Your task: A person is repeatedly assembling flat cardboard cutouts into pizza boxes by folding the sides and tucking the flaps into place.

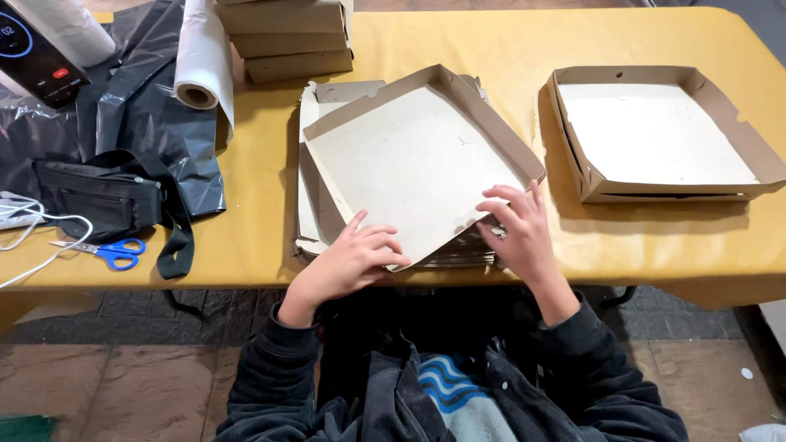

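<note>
A partly folded grey-brown cardboard box tray (413, 155) lies tilted on a stack of flat cardboard blanks (315, 106) at the table's near edge. Two of its walls stand up at the far side. My left hand (354, 258) presses on its near left corner with the fingers curled over the edge. My right hand (517, 229) has its fingers on the near right flap, bending it. A finished open box tray (720, 106) sits apart to the right on the yellow table (508, 41).
At the left lie blue-handled scissors (115, 252), a black pouch (106, 196), black plastic sheeting (147, 90), a white roll of bags (201, 57) and white cables (33, 225). Stacked closed boxes (286, 37) stand at the back. A dark device (37, 49) is top left.
</note>
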